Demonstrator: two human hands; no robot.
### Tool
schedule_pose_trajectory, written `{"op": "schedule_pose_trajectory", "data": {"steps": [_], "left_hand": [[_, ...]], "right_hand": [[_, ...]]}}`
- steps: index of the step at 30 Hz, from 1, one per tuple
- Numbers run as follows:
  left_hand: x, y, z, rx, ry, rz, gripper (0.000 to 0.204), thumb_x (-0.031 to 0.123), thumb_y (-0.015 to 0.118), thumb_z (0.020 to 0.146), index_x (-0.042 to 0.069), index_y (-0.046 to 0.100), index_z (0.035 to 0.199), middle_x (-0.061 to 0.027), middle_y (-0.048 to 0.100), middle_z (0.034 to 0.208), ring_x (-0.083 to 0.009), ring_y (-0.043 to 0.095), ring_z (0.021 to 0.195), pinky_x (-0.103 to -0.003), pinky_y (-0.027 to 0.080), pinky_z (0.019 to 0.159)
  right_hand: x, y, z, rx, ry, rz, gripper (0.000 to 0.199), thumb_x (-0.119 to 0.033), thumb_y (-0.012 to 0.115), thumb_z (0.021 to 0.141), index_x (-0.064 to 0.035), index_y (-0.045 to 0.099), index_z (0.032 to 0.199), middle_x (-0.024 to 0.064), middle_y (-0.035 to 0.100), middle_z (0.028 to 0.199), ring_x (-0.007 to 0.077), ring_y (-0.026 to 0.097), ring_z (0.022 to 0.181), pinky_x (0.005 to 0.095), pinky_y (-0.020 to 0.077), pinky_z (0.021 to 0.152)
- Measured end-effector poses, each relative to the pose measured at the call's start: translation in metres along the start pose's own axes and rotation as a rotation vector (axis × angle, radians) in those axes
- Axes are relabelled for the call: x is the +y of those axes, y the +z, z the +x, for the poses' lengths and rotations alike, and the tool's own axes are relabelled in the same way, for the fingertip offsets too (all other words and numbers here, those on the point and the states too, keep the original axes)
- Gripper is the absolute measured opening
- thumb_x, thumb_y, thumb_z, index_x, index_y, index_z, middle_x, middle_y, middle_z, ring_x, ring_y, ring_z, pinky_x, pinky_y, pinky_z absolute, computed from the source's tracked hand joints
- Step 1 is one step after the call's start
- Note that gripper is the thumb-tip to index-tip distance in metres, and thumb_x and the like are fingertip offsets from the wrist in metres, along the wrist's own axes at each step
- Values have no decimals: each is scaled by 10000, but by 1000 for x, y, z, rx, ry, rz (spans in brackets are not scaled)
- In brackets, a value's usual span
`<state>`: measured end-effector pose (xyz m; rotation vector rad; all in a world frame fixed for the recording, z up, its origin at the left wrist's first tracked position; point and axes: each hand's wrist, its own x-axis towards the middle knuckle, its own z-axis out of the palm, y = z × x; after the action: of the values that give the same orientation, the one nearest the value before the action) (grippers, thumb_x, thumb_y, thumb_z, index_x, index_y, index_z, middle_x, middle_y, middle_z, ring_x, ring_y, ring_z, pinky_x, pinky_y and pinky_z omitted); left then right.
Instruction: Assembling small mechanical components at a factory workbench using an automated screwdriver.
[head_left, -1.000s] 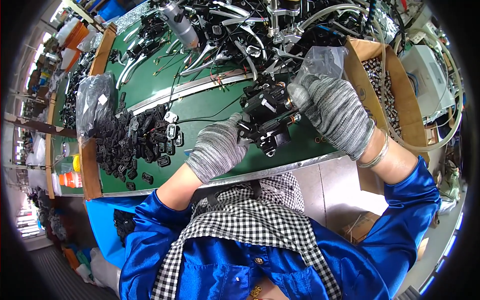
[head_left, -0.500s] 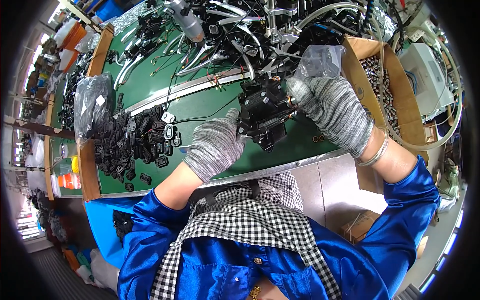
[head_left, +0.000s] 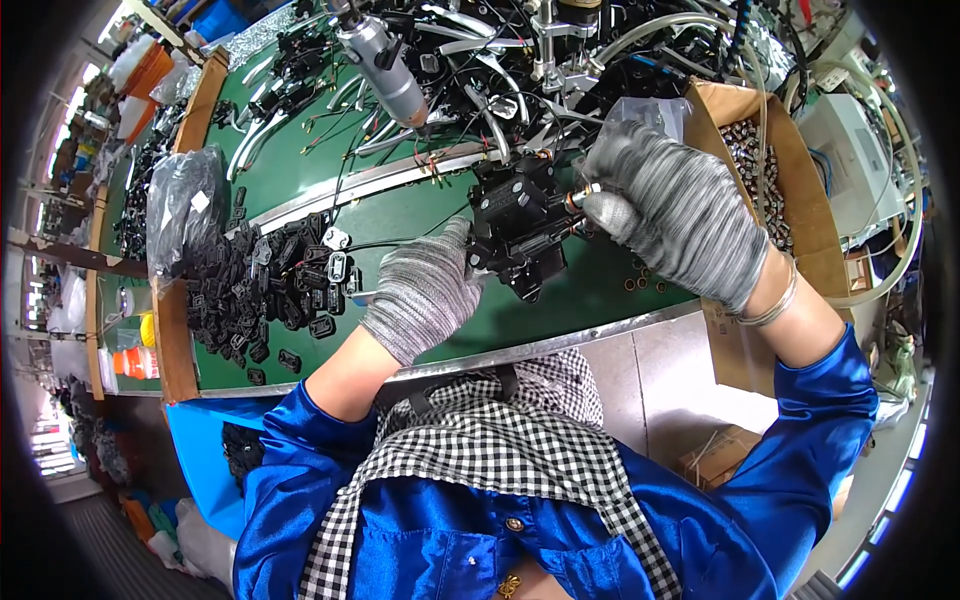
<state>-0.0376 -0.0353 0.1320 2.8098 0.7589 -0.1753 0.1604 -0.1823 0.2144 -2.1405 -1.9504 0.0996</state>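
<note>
- Black assembly (head_left: 513,207)'s over green bench (head_left: 390,206), my L hand (head_left: 422,295) clamped on its left side
- my R hand (head_left: 685,215)'s at the metal fitting (head_left: 584,195), blurry, can't tell if gripping
- imo brace w/ L, line fitting up straight

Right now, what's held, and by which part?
The left hand holds the black device by its left side; whether the right hand grips anything is unclear.
</note>
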Motion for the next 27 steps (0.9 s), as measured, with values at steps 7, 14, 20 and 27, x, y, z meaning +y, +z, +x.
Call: {"op": "schedule_pose_trajectory", "data": {"steps": [7,14,20,27], "left_hand": [[1,-4,3,-15,-23,-28,392,236,643,806,44,534,1130,-176,672,816,-344,676,777,-453,541,693],[-9,4,-4,88,67,-6,648,377,598,830,-84,510,1277,-162,586,651,-295,594,585,-425,480,577],[-12,-2,-12,79,-10,-59,398,244,658,792,48,540,1118,-180,668,801,-350,673,765,-456,537,674],[-22,-7,-17,80,-73,-95,430,268,653,795,29,539,1134,-186,657,770,-357,667,732,-457,536,639]], "right_hand": [[9,21,7,221,-307,-347,301,-321,518,952,-33,604,945,160,595,747,334,597,730,421,487,673],[-11,-6,9,-140,220,316,265,-268,545,960,-16,626,979,101,580,682,276,608,656,399,489,663],[-24,-10,12,43,117,194,371,-348,504,979,-27,627,838,119,598,644,297,608,619,378,492,607],[-30,-22,33,-477,632,800,276,-296,562,935,-28,624,936,99,622,748,293,625,702,373,493,657]]}}
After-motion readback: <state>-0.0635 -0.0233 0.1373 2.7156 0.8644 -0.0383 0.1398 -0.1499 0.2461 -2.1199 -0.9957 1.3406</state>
